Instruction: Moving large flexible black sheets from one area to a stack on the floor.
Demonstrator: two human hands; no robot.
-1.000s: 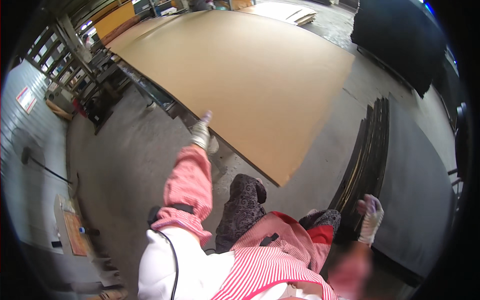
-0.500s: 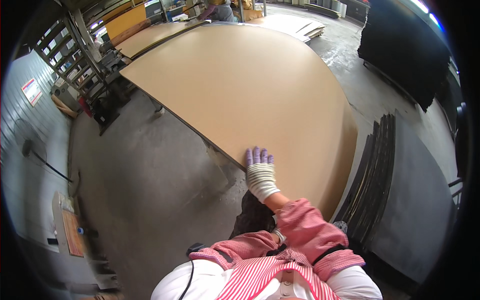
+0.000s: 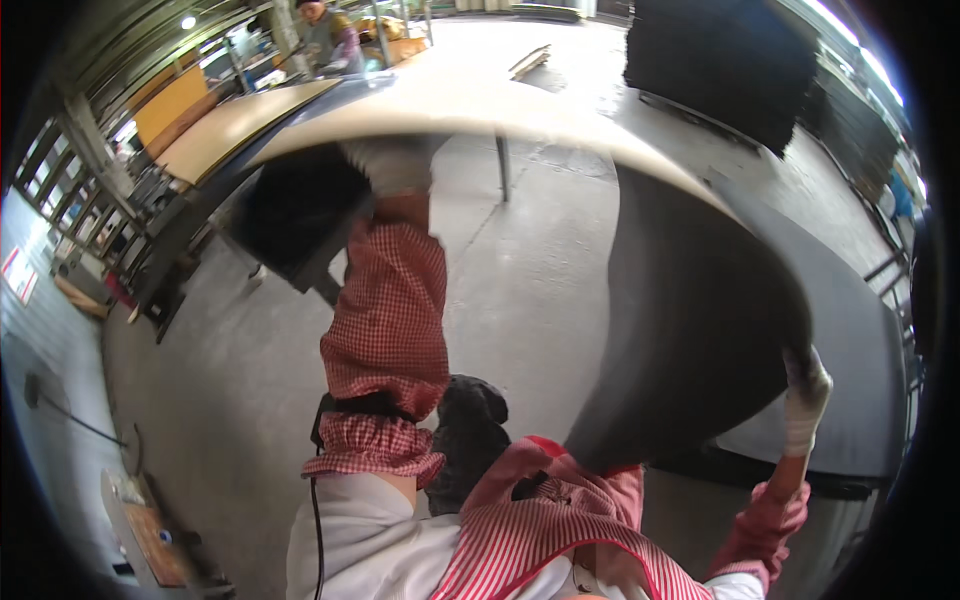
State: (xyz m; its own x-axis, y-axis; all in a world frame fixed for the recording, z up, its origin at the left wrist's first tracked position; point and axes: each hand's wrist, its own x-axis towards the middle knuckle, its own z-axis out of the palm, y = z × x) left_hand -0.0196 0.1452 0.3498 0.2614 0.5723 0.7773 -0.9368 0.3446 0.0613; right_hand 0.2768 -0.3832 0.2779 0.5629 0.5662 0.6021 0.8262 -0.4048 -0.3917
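Note:
A large, thin, flexible sheet (image 3: pixel 700 320), tan on top and dark beneath, is raised and bowed, with its near edge lifted. My right hand (image 3: pixel 808 395), in a pale glove, grips the sheet's edge at the right, fingers closed on it. My left hand (image 3: pixel 392 165), gloved too, reaches far forward to the raised edge. Motion blurs its fingers, so their closing does not show. Below the left hand a black box-like thing (image 3: pixel 300 205) appears, blurred.
Dark sheets (image 3: pixel 850 330) are stacked at the right. A tall black stack (image 3: pixel 720 70) stands at the back right. Another tan sheet (image 3: pixel 235 130) lies at the far left, near a person (image 3: pixel 335 40). A fan (image 3: pixel 35 392) stands by the left wall.
The sheet lay flat and is now lifted and curled, showing its dark underside. My right hand went from lying on it to gripping its right edge; my left hand moved forward. The view turned right.

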